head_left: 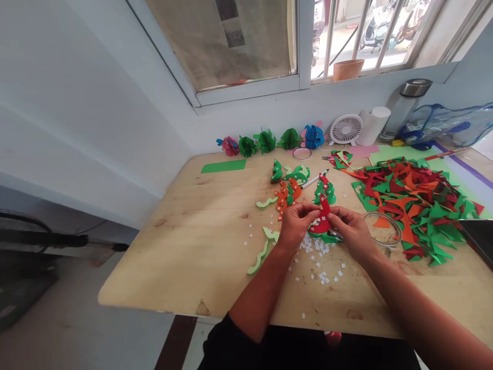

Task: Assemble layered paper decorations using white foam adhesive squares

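A curved red paper piece (pixel 324 207) with small white squares on it is held between my two hands. My left hand (pixel 297 224) pinches its left side, and my right hand (pixel 352 229) grips its right side. Just beyond lie green paper pieces (pixel 329 193) dotted with white squares. Orange dotted pieces (pixel 285 194) rest beyond my left hand. Many little white squares (pixel 316 246) are scattered on the wooden table (pixel 185 246) beneath and between my hands. Light green wavy strips (pixel 259 259) lie left of my left hand.
A big heap of red, orange and green scraps (pixel 408 195) covers the right side, beside a tape ring (pixel 396 241). Along the wall stand folded paper figures (pixel 266 141), a small white fan (pixel 346 129) and a glass bottle (pixel 400 110). A dark device (pixel 479 239) sits far right.
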A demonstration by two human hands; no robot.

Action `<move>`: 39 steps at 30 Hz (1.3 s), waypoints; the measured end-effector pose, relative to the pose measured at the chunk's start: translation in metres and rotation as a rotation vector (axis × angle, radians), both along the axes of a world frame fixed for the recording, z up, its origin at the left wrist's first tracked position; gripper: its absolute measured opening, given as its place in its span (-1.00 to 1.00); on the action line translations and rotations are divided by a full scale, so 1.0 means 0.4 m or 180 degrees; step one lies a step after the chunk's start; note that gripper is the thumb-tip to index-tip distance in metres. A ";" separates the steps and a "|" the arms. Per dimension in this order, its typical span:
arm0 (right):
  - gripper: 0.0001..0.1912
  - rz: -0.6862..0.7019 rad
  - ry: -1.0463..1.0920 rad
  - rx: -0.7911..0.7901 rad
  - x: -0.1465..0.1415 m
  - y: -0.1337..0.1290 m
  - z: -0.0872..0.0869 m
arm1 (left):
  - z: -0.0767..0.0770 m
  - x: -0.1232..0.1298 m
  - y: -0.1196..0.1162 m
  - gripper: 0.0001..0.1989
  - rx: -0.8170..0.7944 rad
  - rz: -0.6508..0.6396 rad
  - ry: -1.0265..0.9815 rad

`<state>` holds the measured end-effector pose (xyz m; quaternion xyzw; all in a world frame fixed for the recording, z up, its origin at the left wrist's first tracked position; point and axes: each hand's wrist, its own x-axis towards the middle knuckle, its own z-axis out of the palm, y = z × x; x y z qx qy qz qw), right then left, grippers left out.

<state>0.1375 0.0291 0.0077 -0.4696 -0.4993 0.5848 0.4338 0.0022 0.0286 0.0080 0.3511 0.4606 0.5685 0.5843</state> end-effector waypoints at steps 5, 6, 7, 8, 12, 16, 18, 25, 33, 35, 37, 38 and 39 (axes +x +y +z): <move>-0.72 0.0011 0.0118 -0.0023 0.003 0.000 -0.009 | -0.001 -0.002 -0.001 -0.78 -0.0035 -0.0003 -0.0146; -0.72 0.0009 0.0132 -0.0024 0.004 0.000 -0.010 | -0.002 -0.002 -0.001 -0.78 -0.0046 -0.0001 -0.0167; -0.72 0.0015 0.0136 -0.0020 0.004 0.000 -0.010 | -0.002 -0.002 -0.001 -0.78 -0.0055 0.0001 -0.0177; -0.72 0.0019 0.0127 -0.0008 0.004 0.000 -0.010 | -0.003 -0.002 -0.001 -0.77 -0.0057 0.0006 -0.0177; -0.70 0.0009 0.0033 0.0068 0.003 0.001 -0.010 | -0.007 -0.001 0.000 -0.76 -0.0012 0.0033 -0.0079; -0.69 -0.0007 -0.0011 0.0085 0.000 0.001 -0.006 | -0.013 0.003 0.000 -0.76 0.0010 0.0062 0.0008; -0.69 -0.0032 -0.0010 0.0082 -0.002 0.000 -0.003 | -0.016 0.006 0.000 -0.78 0.0060 0.0081 0.0075; -0.70 -0.0144 0.0047 -0.0016 -0.003 -0.002 -0.004 | -0.019 0.014 -0.008 -0.93 0.0422 0.0227 0.0631; -0.73 -0.0367 -0.0114 0.0238 0.008 0.012 0.001 | -0.008 0.024 -0.025 -0.93 0.0679 0.0068 0.0998; -0.72 -0.0430 -0.0126 0.0292 0.010 0.014 0.002 | -0.004 0.025 -0.029 -0.93 0.0684 0.0043 0.1119; -0.71 -0.0438 -0.0115 0.0249 0.011 0.015 0.004 | -0.003 0.025 -0.031 -0.90 0.0725 0.0044 0.1253; -0.70 -0.0428 -0.0113 0.0233 0.012 0.015 0.005 | -0.004 0.025 -0.032 -0.88 0.0764 0.0048 0.1343; -0.70 -0.0420 -0.0116 0.0231 0.012 0.015 0.006 | -0.006 0.025 -0.033 -0.85 0.0811 0.0054 0.1450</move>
